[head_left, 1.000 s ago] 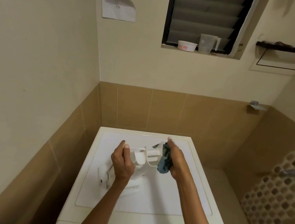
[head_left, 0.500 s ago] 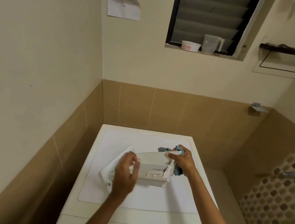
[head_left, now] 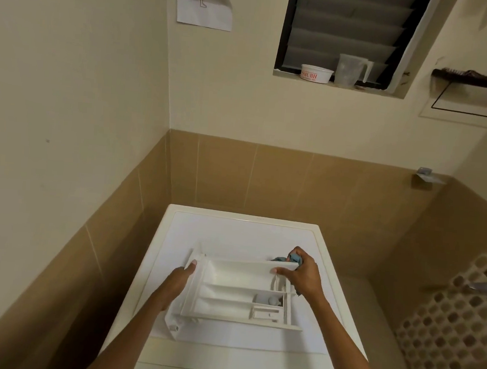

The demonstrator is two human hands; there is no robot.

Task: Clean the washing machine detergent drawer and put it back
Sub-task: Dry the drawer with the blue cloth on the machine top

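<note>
Within the last second I turned the detergent drawer (head_left: 236,289) compartments-up at the washing machine top (head_left: 232,230); my left hand (head_left: 179,281) grips its end, and my right fingers (head_left: 303,266) pinch the far wall with the blue cloth (head_left: 291,258), so the compartments are probably wipeable now.

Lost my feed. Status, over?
Left hand grips white plastic detergent drawer end. Right hand pinches blue cloth, thumb on drawer wall. Drawer out, compartments up, over white washing machine. Nothing blocking.
</note>
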